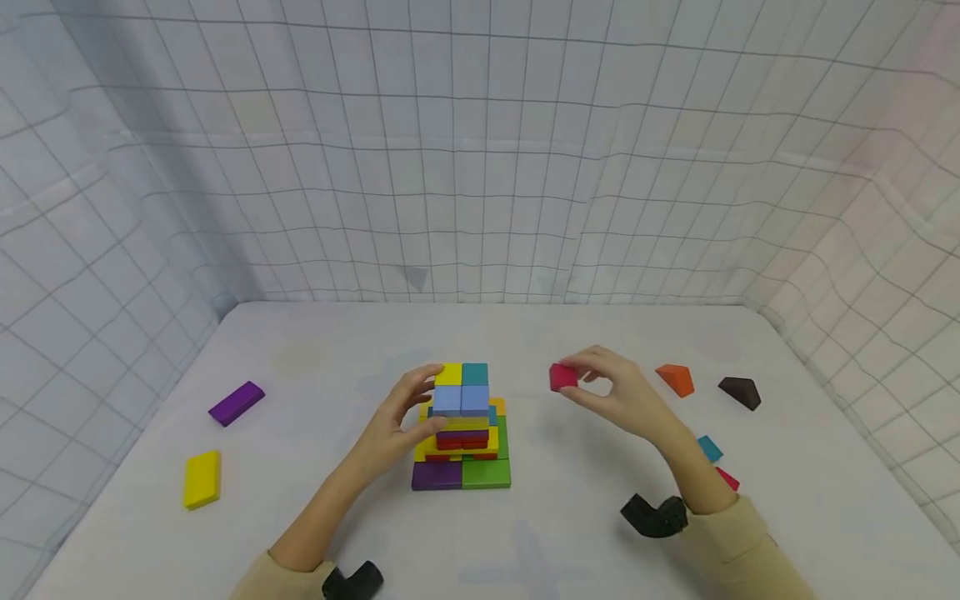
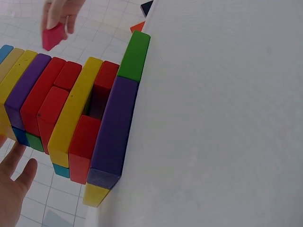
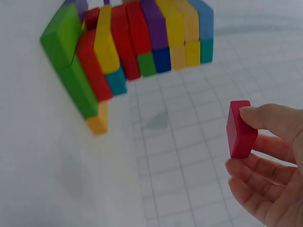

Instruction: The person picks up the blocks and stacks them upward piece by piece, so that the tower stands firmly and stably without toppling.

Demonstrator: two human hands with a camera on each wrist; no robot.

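Observation:
A tower of colored wooden blocks point(image 1: 461, 402) stands mid-table, its top layer showing yellow, teal and two light blue faces. A purple block point(image 1: 437, 476) and a green block point(image 1: 486, 474) form the front of its base. My left hand point(image 1: 396, 427) is at the tower's left side, fingers spread and loosely bent, fingertips right at the upper layers. To the right of the tower, raised above the table, my right hand point(image 1: 621, 395) pinches a small pinkish-red block point(image 3: 241, 130) between thumb and fingers. In the left wrist view that block point(image 2: 54, 37) appears beyond the tower.
On the left lie a purple block point(image 1: 237, 404) and a yellow block point(image 1: 202, 480). Over on the right are an orange piece point(image 1: 677, 379), a black piece point(image 1: 741, 392), a blue piece point(image 1: 709, 448) and a pinkish-red piece point(image 1: 727, 478). White grid-patterned curtains point(image 1: 480, 167) surround the table.

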